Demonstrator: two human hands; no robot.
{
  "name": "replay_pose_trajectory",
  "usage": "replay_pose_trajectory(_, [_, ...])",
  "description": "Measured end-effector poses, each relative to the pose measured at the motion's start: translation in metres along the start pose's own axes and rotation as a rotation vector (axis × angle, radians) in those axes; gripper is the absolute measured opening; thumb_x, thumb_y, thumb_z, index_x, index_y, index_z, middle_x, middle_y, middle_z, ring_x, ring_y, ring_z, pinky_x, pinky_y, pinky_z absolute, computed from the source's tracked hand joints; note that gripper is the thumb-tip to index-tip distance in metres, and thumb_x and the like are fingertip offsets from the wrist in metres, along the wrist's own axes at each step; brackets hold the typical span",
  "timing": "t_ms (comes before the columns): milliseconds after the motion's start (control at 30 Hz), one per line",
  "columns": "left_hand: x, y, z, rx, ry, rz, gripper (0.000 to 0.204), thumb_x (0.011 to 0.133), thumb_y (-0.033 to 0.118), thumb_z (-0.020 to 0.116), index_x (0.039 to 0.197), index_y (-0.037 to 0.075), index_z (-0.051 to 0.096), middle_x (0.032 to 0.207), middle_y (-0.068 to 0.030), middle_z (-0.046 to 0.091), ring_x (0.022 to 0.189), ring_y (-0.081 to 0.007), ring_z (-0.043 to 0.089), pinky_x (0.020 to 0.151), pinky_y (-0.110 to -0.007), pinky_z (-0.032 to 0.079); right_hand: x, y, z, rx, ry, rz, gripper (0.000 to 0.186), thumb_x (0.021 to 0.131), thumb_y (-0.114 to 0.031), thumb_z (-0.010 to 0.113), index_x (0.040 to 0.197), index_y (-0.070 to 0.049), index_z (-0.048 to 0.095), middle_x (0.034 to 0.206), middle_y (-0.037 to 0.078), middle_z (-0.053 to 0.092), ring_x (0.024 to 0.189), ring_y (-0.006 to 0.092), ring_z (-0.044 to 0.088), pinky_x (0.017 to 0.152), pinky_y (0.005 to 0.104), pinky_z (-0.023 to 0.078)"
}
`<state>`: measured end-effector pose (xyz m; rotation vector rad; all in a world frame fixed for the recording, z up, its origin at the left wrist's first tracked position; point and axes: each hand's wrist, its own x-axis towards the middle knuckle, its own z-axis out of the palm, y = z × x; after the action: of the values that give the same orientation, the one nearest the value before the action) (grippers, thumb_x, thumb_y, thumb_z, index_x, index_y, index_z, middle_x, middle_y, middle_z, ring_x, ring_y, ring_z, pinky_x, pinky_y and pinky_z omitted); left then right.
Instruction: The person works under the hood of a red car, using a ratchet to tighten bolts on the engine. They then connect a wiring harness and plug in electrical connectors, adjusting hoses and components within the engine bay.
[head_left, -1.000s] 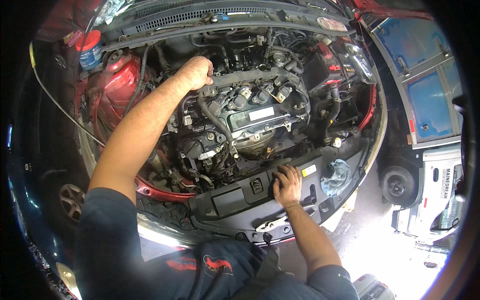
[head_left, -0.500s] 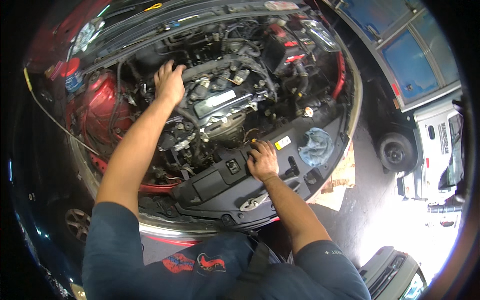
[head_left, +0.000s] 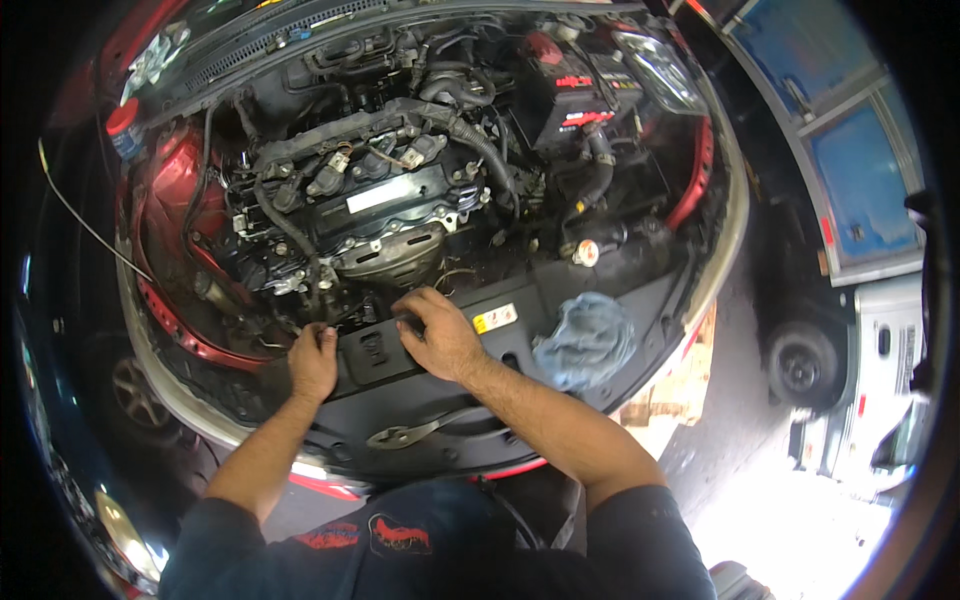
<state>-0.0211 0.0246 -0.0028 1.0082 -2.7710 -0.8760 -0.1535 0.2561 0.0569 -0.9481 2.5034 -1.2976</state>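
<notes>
My left hand (head_left: 313,362) is at the rear edge of the black plastic front cover (head_left: 370,400), left of centre. Its thumb and fingers are drawn together, and what they hold is hidden. To its right, my right hand (head_left: 440,335) lies over the same edge with fingers curled; anything inside them is hidden too. Just beyond both hands is the engine (head_left: 390,215), with its metal heat shield (head_left: 395,257) nearest. A silvery hand tool with a broad jaw end (head_left: 400,437) rests on the cover, nearer me. Right of my right hand lies a crumpled blue cloth (head_left: 587,340).
A battery (head_left: 575,105) sits at the far right of the bay, and a round cap (head_left: 586,252) nearer. A red-lidded tub (head_left: 124,128) stands at the left edge. A thin prop rod (head_left: 85,225) rises at left. A truck (head_left: 870,340) is parked at right.
My left hand has come back from the far left of the engine to the cover's edge. My right hand has shifted left along the cover. The view has shifted too.
</notes>
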Motion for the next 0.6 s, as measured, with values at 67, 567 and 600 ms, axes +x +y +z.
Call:
replay_pose_trajectory(67, [0.002, 0.007, 0.008, 0.231, 0.026, -0.07, 0.045, 0.101, 0.047, 0.052, 0.103, 0.006, 0.068, 0.094, -0.0192, 0.072, 0.096, -0.0406, 0.067, 0.092, -0.05, 0.048, 0.03, 0.031, -0.046, -0.083, 0.01, -0.233, 0.022, 0.085, -0.016, 0.068, 0.104, -0.007, 0.069, 0.107, 0.011, 0.065, 0.105, 0.0326, 0.062, 0.091, 0.0441, 0.049])
replay_pose_trajectory(567, [0.001, 0.031, 0.01, 0.316, 0.111, -0.081, 0.021, 0.09, 0.029, 0.063, 0.087, 0.009, 0.07, 0.084, -0.014, 0.069, 0.089, -0.0371, 0.063, 0.088, -0.046, 0.047, 0.044, 0.16, -0.128, -0.383, -0.602, -0.1, 0.056, 0.095, -0.057, 0.058, 0.113, -0.005, 0.069, 0.103, 0.015, 0.069, 0.097, 0.0345, 0.067, 0.088, 0.0469, 0.053])
replay_pose_trajectory(600, [0.002, 0.032, 0.009, 0.319, 0.098, -0.079, 0.02, 0.089, 0.029, 0.063, 0.086, 0.01, 0.07, 0.084, -0.0138, 0.069, 0.089, -0.0369, 0.064, 0.088, -0.046, 0.047, 0.046, 0.158, -0.13, -0.423, -0.677, -0.099, 0.061, 0.094, -0.061, 0.057, 0.116, -0.005, 0.069, 0.105, 0.015, 0.069, 0.098, 0.0346, 0.067, 0.089, 0.0471, 0.053])
